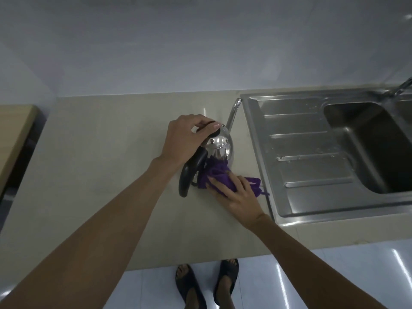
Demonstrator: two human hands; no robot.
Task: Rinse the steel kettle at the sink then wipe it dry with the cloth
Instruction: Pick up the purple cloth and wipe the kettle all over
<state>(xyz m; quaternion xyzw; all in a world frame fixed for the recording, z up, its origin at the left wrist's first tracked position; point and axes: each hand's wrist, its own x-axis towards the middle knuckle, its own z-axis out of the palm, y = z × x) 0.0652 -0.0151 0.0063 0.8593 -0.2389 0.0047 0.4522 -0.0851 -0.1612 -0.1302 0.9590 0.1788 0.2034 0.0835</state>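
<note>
The steel kettle [219, 146] stands on the beige counter [107, 166], just left of the sink. It has a black curved handle pointing toward me and a long thin spout rising to the back right. My left hand [186, 139] rests on top of the kettle, fingers curled over its black lid. My right hand [236, 194] presses a purple cloth [217, 175] against the kettle's lower near side. Part of the cloth trails out to the right, by the sink's edge.
A steel sink unit [312, 152] with a ribbed drainboard and a deep basin [379, 143] lies to the right, water drops on it. Its tap [401, 86] shows at the far right edge. A wooden surface [15, 130] sits at far left. My sandalled feet [207, 284] stand below the counter edge.
</note>
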